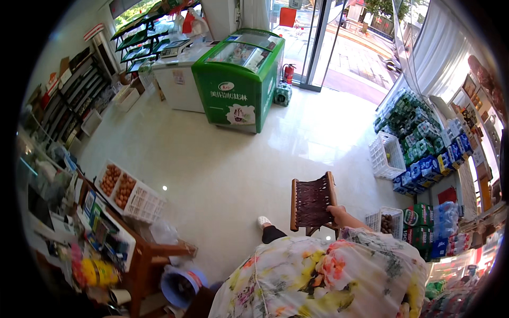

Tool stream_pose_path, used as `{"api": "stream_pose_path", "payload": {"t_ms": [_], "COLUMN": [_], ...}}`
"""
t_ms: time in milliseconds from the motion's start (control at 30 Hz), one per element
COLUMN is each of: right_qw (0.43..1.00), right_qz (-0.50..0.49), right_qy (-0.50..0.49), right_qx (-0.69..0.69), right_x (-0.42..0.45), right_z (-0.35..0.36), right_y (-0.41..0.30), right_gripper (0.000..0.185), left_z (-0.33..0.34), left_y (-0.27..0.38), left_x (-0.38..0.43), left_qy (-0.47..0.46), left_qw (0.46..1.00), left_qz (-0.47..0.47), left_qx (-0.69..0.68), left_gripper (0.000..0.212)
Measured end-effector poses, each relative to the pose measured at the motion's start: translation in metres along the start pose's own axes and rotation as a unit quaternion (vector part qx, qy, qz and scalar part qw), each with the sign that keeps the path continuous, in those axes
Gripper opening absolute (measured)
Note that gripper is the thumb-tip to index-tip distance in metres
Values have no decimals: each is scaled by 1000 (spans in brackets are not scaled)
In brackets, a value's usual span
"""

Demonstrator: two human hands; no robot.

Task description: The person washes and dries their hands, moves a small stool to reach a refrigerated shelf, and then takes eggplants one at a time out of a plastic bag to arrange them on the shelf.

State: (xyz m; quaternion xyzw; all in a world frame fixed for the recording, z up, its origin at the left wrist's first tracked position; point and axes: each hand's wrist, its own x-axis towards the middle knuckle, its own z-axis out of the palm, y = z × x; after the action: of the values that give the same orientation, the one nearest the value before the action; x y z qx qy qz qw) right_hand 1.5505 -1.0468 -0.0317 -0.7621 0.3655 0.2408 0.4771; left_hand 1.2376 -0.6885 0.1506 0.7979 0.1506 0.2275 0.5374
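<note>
My right hand (337, 214) is closed around the right wooden rail of a small folding stool (313, 200). The stool has two wooden rails and a seat of woven dark brown cord, and parts of its crossed legs show below the seat. I cannot tell whether its feet touch the floor. My floral top (318, 274) fills the bottom of the view, and one white shoe (263, 221) shows to the left of the stool. My left hand is out of view.
A green ice cream freezer (234, 91) stands ahead, near the open glass door (318, 47). White crates (387, 155) and stacked drink packs (421, 171) line the right. Leftward are egg crates (145, 202), a cluttered wooden desk (147, 250) and a blue bin (175, 284).
</note>
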Motion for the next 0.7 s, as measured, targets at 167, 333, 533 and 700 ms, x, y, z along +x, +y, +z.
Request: {"api": "stream_pose_path", "payload": {"t_ms": [167, 333, 533, 700], "right_qw": [983, 900, 775, 766], "right_qz": [-56, -202, -332, -365], "right_qy": [-33, -108, -208, -232], "right_qx": [-174, -371, -496, -475], "right_x": [4, 3, -11, -54], "right_z": [89, 188, 323, 416], "right_y": [-89, -170, -264, -337], "right_gripper": [41, 52, 45, 45], "left_z": [-21, -57, -98, -154], "left_y": [-1, 6, -24, -54], "left_x": [97, 165, 242, 314], "left_qy": [13, 56, 116, 155], "left_qw": [999, 997, 990, 980], "left_qz": [24, 50, 63, 105], "left_qx": [19, 34, 52, 69], "left_gripper": [43, 43, 43, 43]}}
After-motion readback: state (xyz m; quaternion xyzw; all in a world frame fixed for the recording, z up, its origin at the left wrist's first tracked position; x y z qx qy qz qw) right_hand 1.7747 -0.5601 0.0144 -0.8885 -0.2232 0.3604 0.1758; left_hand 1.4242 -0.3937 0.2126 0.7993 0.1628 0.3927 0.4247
